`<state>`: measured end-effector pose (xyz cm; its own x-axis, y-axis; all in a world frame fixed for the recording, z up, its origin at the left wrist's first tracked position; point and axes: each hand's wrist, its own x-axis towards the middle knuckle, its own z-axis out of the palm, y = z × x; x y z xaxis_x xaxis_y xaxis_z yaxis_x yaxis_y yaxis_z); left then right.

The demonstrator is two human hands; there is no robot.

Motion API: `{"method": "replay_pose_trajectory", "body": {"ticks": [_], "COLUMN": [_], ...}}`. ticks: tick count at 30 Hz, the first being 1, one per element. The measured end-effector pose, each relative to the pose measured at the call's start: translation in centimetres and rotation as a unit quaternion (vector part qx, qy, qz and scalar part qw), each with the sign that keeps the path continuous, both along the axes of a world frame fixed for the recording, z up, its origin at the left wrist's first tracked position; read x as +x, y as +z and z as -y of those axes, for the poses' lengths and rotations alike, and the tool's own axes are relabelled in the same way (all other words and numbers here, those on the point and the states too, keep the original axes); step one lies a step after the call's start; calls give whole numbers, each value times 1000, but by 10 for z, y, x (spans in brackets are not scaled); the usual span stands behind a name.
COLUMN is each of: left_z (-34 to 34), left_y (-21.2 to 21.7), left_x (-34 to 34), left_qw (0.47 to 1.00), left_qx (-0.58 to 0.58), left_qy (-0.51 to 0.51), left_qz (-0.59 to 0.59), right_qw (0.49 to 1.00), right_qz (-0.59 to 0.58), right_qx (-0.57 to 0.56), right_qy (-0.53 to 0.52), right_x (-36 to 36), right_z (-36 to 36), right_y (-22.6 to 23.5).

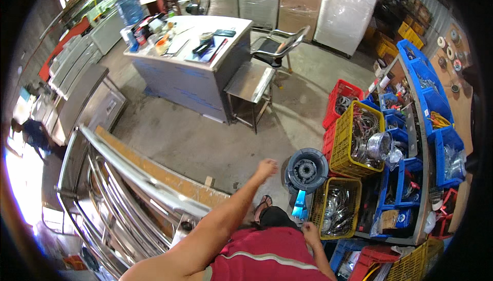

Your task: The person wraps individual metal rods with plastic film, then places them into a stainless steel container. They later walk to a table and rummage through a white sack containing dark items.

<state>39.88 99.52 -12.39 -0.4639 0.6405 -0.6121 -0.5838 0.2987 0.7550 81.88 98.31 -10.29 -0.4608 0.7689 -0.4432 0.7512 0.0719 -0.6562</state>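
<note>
I'm seeing a cluttered table (pixel 174 83) standing across the rm, blue water jug (pixel 129 10) sitting nr its L end, stool (pixel 250 82) & chair (pixel 267 44) flanking its R, plastic-wrapped units (pixel 341 14) lining the back, blue bins (pixel 439 148) crowding the RH side.

On my remote feed I see the blue piece (pixel 299 205) glossy as metal, the round grey base (pixel 294 181) matt, the yellow crate (pixel 343 146) plastic, the tubes (pixel 125 199) shiny metal, the floor (pixel 179 127) dull concrete, the shirt (pixel 267 241) cloth.

Burner (pixel 306 170) between tubes (pixel 131 205) on the left and crates (pixel 340 151) on the right, desk (pixel 179 87) ahead
</note>
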Motion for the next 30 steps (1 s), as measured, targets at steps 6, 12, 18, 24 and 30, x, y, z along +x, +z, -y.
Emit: {"method": "replay_pose_trajectory", "body": {"ticks": [6, 12, 18, 24, 30], "left_z": [-7, 19, -72, -290, -502], "left_y": [-61, -79, -106, -61, -18], "left_x": [-168, -277, -385, -465, -527], "left_qw": [944, 865, 650, 800, 821], "left_qx": [-223, -344, -326, -224, -199], "left_qy": [-90, -277, -576, -393, -363], "left_qz": [-226, -238, -373, -396, -393], "right_qw": [997, 997, 905, 917, 969], "right_qz": [-39, -63, -75, -34, 37], "right_qx": [-50, 16, -169, -298, -221], "right_qy": [-35, -46, -383, -261, -104], "right_x": [-146, -211, -218, -307, -388], "right_z": [-165, -317, -370, -424, -602], "right_y": [56, 13, -83, -96, -94]}}
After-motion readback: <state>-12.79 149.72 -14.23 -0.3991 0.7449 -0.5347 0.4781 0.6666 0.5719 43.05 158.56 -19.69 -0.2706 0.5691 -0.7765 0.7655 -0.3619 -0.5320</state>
